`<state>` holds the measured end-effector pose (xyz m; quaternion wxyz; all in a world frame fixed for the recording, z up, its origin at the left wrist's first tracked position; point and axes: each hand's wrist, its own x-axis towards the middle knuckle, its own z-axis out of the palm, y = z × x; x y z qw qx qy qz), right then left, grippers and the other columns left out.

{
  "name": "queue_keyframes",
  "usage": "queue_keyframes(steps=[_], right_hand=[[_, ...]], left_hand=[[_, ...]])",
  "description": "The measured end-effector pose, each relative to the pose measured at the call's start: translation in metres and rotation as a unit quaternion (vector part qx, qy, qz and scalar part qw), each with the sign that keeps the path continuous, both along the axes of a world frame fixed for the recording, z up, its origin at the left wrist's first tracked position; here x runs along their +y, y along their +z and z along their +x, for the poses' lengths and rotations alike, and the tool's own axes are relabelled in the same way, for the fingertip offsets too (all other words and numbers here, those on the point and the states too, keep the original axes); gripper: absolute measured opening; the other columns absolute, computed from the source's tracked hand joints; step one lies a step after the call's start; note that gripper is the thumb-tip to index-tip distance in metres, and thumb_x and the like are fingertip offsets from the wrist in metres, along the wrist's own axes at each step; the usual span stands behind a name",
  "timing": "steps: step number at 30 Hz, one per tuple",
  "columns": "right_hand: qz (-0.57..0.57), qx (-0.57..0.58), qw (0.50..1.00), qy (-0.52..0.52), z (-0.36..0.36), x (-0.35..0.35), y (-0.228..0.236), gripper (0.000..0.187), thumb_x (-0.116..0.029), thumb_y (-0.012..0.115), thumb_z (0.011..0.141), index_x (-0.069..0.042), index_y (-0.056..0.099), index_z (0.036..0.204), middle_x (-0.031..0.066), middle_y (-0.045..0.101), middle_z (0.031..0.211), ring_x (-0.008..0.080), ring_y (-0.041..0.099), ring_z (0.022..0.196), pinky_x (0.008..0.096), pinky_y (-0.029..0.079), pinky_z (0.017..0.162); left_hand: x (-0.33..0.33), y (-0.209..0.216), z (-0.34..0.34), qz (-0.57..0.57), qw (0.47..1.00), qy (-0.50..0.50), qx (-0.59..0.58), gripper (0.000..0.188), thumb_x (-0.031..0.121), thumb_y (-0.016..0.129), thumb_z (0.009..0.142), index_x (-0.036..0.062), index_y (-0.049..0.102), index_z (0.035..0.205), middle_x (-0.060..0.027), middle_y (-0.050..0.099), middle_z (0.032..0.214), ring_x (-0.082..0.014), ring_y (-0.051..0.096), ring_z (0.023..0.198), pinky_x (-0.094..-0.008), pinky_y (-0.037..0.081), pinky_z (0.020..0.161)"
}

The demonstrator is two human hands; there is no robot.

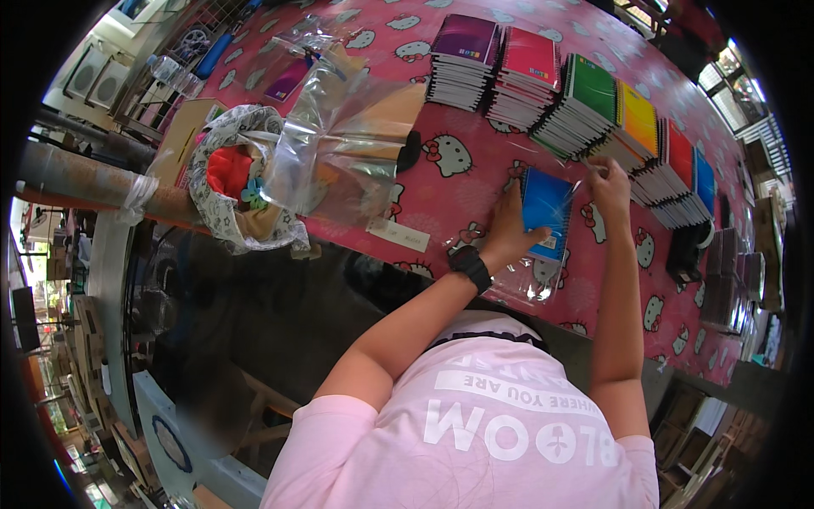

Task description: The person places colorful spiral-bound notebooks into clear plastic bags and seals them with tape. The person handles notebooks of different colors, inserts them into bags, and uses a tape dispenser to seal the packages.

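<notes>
Steadying a blue notebook (549, 202), left hand (506, 235) is spreading thumb from fingers; toward two o'clock, right hand (608, 176) is seemingly pinching clear film (577, 186).

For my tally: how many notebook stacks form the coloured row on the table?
6, running left to right: purple stack, pink stack, green stack, yellow stack, red stack and blue stack. More could hide behind. The blue notebook in the left hand is separate.

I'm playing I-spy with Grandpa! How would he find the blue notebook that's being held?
Find the pink table with cartoon cats. Near its closest edge, the left hand holds the blue notebook. Another blue notebook sits farther right, atop a stack, but only this one is held.
</notes>
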<state>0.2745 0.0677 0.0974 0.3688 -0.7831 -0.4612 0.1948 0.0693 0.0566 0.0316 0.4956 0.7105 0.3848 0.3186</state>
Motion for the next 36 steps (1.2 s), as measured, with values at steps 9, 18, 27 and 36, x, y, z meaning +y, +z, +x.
queue_keyframes(steps=[9,18,27,36], right_hand=[[0.185,0.244,0.950,0.062,-0.051,-0.002,0.004,0.038,-0.008,0.053,0.087,0.002,0.048,0.122,0.0165,0.058,0.112,0.0196,0.058,0.099,0.0279,0.047,0.084],[0.032,0.288,0.957,-0.018,-0.068,-0.081,-0.033,0.044,-0.017,0.059,0.088,0.007,0.048,0.123,0.0158,0.058,0.114,0.0194,0.057,0.100,0.0312,0.045,0.087],[0.063,0.003,0.997,0.053,-0.077,-0.082,-0.054,0.052,-0.023,0.047,0.093,0.001,0.031,0.137,0.0207,0.036,0.138,0.0313,0.038,0.125,0.0392,0.031,0.102],[-0.020,-0.335,0.923,0.190,-0.083,-0.078,-0.029,0.048,-0.017,0.037,0.093,-0.003,0.031,0.138,0.0116,0.024,0.147,0.0301,0.015,0.138,0.0544,0.016,0.106]], left_hand=[[-0.001,-0.010,0.001,0.030,0.999,0.009,-0.005,0.089,0.020,0.067,0.077,-0.0112,0.010,0.137,-0.0296,0.024,0.139,-0.0428,0.023,0.129,-0.0462,0.021,0.107],[0.004,-0.007,-0.008,-0.051,0.995,-0.012,-0.082,0.088,0.016,0.065,0.076,-0.0080,0.009,0.139,-0.0279,0.024,0.140,-0.0416,0.019,0.131,-0.0445,0.016,0.108],[0.002,-0.014,-0.017,-0.107,0.982,0.034,-0.155,0.060,0.036,0.040,0.096,-0.0060,0.027,0.137,-0.0245,0.043,0.131,-0.0300,0.045,0.118,-0.0362,0.032,0.100],[-0.010,-0.012,-0.008,0.034,0.991,0.119,-0.044,0.049,0.027,0.036,0.096,-0.0058,0.037,0.132,-0.0264,0.046,0.127,-0.0395,0.046,0.111,-0.0414,0.032,0.098]])
